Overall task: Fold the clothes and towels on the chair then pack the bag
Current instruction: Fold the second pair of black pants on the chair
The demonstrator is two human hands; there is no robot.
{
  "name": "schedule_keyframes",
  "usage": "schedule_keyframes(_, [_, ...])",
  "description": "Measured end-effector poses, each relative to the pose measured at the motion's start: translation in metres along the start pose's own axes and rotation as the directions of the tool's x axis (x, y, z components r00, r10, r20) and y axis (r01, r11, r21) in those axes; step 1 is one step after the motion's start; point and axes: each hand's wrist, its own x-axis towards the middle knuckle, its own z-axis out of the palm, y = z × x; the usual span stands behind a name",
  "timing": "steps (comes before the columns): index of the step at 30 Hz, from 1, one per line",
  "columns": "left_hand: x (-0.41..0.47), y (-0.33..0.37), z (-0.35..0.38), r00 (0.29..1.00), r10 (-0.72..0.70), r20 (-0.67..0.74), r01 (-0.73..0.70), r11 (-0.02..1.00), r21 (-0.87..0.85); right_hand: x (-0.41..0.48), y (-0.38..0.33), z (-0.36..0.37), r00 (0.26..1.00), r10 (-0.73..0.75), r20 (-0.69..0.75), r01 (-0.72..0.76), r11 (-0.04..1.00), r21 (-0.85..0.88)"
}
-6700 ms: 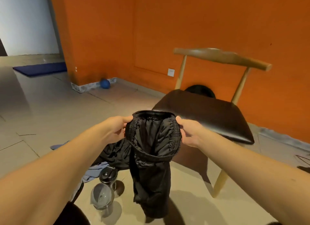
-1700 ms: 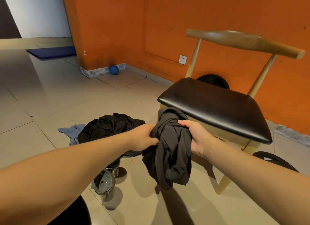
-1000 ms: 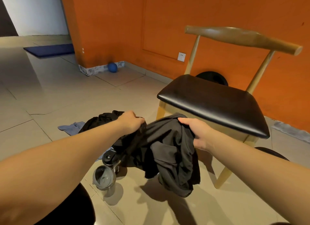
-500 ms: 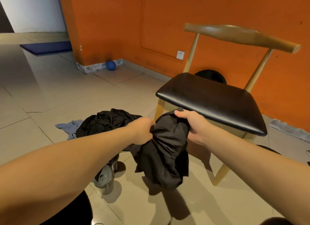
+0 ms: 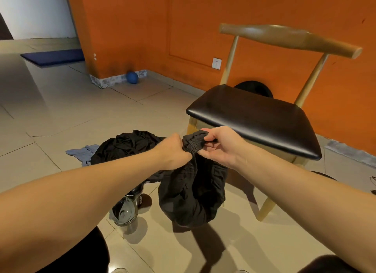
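Note:
I hold a pair of black shorts bunched in the air in front of the chair. My left hand and my right hand are close together, both gripping the elastic waistband, and the rest of the fabric hangs down in a loose bundle. The chair has a black padded seat with nothing on it and a wooden frame. On the floor to the left lie a heap of black clothing and a grey-blue cloth partly under it.
Two clear bottles with dark lids stand on the tiled floor below my left forearm. A blue ball rests by the orange wall's corner. A blue mat lies far left. A round black object sits behind the chair.
My hands came together, spread the black shorts apart, then closed up again; both now pinch the waistband at one spot, and the fabric hangs in a tighter bundle.

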Motion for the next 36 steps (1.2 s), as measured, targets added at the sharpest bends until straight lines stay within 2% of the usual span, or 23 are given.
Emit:
schedule_keyframes(3, [-0.002,-0.004,0.015,0.996,-0.008,0.093,0.019,0.993,-0.116,0.0,0.003,0.005,1.0,-0.019,0.011,0.02,0.998,-0.055])
schedule_keyframes(8, [0.006,-0.003,0.033,0.993,0.041,-0.11,-0.066,0.971,-0.231,0.009,0.005,0.005,0.997,-0.078,0.0,0.077,0.993,-0.089])
schedule_keyframes(10, [0.009,0.0,0.03,0.992,0.028,-0.123,-0.058,0.966,-0.252,0.01,0.003,-0.002,0.988,-0.153,-0.007,0.149,0.971,-0.186])
schedule_keyframes(12, [0.012,0.002,0.024,0.997,0.025,-0.068,-0.039,0.974,-0.221,0.012,0.0,-0.017,0.974,-0.227,-0.017,0.203,0.898,-0.391])
schedule_keyframes(14, [0.012,0.003,0.016,0.999,0.02,-0.036,-0.027,0.974,-0.224,0.018,-0.001,-0.035,0.967,-0.255,0.015,0.2,0.717,-0.668])
schedule_keyframes(15, [0.011,0.005,0.013,0.999,0.022,-0.029,-0.029,0.969,-0.244,0.021,0.0,-0.042,0.963,-0.268,0.03,0.185,0.577,-0.796])
schedule_keyframes(17, [0.01,0.011,0.005,0.999,0.029,-0.034,-0.037,0.961,-0.273,0.027,0.003,-0.05,0.953,-0.297,0.063,0.153,0.292,-0.944])
schedule_keyframes(20, [0.013,0.014,-0.004,0.995,0.035,-0.095,-0.059,0.963,-0.263,0.03,0.004,-0.052,0.909,-0.39,0.149,0.114,-0.111,-0.987])
schedule_keyframes(21, [0.014,0.014,-0.008,0.993,0.037,-0.116,-0.065,0.966,-0.249,0.032,0.004,-0.053,0.891,-0.422,0.17,0.093,-0.195,-0.976])
schedule_keyframes(23, [0.015,0.01,-0.013,0.989,0.039,-0.145,-0.068,0.978,-0.199,0.035,0.003,-0.058,0.858,-0.48,0.182,0.045,-0.283,-0.958])
schedule_keyframes(28, [0.016,-0.001,-0.024,0.982,0.061,-0.18,-0.077,0.993,-0.087,0.04,0.005,-0.072,0.867,-0.491,0.081,-0.114,-0.355,-0.928])
schedule_keyframes(30, [0.016,-0.004,-0.028,0.969,0.071,-0.238,-0.091,0.993,-0.073,0.04,0.01,-0.079,0.884,-0.468,-0.019,-0.189,-0.321,-0.928])
schedule_keyframes(31, [0.016,-0.005,-0.03,0.958,0.072,-0.277,-0.094,0.993,-0.067,0.043,0.013,-0.084,0.896,-0.438,-0.073,-0.212,-0.275,-0.938])
schedule_keyframes(33, [0.014,-0.006,-0.034,0.934,0.061,-0.353,-0.079,0.996,-0.036,0.047,0.02,-0.093,0.921,-0.307,-0.24,-0.276,-0.077,-0.958])
schedule_keyframes(34, [0.013,-0.007,-0.036,0.921,0.051,-0.385,-0.06,0.998,-0.011,0.047,0.024,-0.096,0.923,-0.191,-0.335,-0.336,0.029,-0.942])
schedule_keyframes(36, [0.011,-0.009,-0.04,0.904,0.023,-0.427,-0.008,0.999,0.036,0.045,0.027,-0.099,0.893,0.077,-0.443,-0.449,0.168,-0.877])
